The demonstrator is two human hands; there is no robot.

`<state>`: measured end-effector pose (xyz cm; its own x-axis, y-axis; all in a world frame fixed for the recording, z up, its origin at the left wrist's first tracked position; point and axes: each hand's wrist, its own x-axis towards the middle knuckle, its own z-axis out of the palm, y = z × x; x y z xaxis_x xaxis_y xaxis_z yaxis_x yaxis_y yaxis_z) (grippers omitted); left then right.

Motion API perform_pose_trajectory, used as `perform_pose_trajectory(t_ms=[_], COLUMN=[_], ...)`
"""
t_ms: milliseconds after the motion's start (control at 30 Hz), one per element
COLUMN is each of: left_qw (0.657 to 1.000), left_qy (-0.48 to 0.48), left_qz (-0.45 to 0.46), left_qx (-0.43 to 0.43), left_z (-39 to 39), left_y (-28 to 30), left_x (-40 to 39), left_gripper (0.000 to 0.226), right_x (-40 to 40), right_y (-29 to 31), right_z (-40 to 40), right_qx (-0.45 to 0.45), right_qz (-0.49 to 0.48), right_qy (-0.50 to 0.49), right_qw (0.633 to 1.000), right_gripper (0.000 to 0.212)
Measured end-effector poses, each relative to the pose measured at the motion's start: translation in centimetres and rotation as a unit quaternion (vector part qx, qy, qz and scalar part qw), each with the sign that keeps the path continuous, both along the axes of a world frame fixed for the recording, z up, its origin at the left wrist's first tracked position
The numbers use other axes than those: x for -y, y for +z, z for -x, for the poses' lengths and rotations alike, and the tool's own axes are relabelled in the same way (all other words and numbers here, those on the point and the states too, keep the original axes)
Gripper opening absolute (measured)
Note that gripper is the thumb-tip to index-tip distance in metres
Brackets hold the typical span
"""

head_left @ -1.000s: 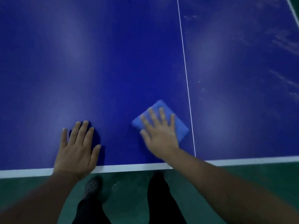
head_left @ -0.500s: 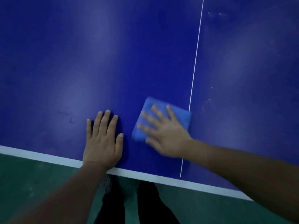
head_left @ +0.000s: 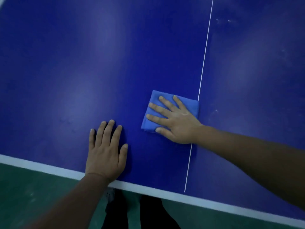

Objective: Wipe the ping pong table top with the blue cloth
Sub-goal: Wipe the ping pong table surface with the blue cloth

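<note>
A folded blue cloth (head_left: 189,104) lies flat on the dark blue ping pong table top (head_left: 99,63), just left of the white centre line (head_left: 203,63). My right hand (head_left: 175,119) presses on the cloth with straight, spread fingers that point up and to the left. My left hand (head_left: 105,151) rests palm down on the bare table surface near the white front edge (head_left: 148,190), fingers straight and slightly spread, a little left of the cloth and not touching it.
Green floor (head_left: 24,195) lies below the table's front edge. My dark trousers and a shoe (head_left: 110,195) show there. Faint smudges and specks (head_left: 222,20) mark the table right of the centre line.
My right hand has slid the cloth a little away from the front edge, and its corner now meets the centre line. The view has swung left. My left hand stays planted on the table.
</note>
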<state>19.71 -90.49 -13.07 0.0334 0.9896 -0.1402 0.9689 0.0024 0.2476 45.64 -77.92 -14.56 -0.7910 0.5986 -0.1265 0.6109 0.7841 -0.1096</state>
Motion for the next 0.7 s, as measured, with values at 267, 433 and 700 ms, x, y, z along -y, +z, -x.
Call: perform_pose_trajectory(t_ms=[267, 433, 700], left_qw=[0.997, 0.992, 0.996], left_qy=[0.023, 0.043, 0.060], left_qz=[-0.057, -0.096, -0.050], left_qx=[0.037, 0.065, 0.034], left_z=[-1.5, -3.8, -4.2], left_y=[0.0, -0.3, -1.4], left_x=[-9.9, -18.0, -23.0], left_gripper=[0.065, 0.069, 0.065], right_x=[-13.0, -11.3, -19.8], right_y=[0.7, -0.7, 0.0], right_z=[1.7, 1.2, -2.2], right_qx=[-0.015, -0.015, -0.007], right_qz=[-0.023, -0.026, -0.024], right_qy=[-0.338, 0.015, -0.275], right_qw=[0.941, 0.999, 0.961], right_gripper=[0.056, 0.054, 0.060])
